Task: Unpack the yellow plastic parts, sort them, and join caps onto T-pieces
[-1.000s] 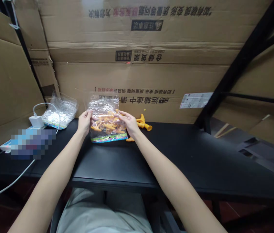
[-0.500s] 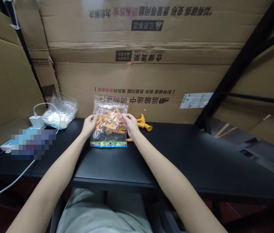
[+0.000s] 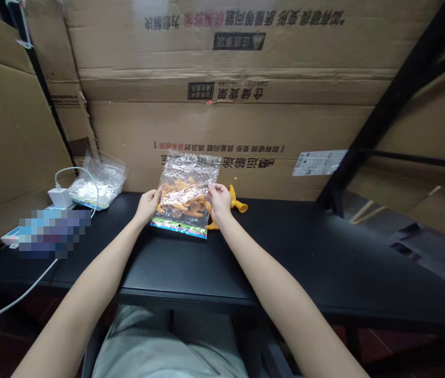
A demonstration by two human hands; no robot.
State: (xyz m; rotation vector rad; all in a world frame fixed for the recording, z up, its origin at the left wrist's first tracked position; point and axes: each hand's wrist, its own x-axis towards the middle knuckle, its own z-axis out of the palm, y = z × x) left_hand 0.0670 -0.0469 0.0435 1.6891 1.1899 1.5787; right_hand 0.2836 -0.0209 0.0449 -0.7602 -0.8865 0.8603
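Note:
A clear plastic bag (image 3: 191, 167) with a colourful printed strip along its near edge is held up between my two hands, a little tilted. My left hand (image 3: 147, 207) pinches its left side, while my right hand (image 3: 220, 201) grips the right side. Several orange plastic pieces (image 3: 185, 197) show in or through the bag; which of the two I cannot tell. Just beyond my right hand an orange horn-shaped piece with a flared end (image 3: 240, 206) lies on the black table (image 3: 191, 268), partly hidden by the hand and the bag.
A stack of clear plastic bags (image 3: 98, 181) sits at the back left. Beside it are a white charger (image 3: 60, 197) with a white cable (image 3: 33, 287) and a blurred-out object (image 3: 53, 233). Cardboard (image 3: 222, 118) walls the back, and a black metal post (image 3: 380, 105) slants at right.
The bag has shifted to the right and turned, its near right corner now lower than the left. My right hand has moved slightly right with it, and my left hand has followed a little.

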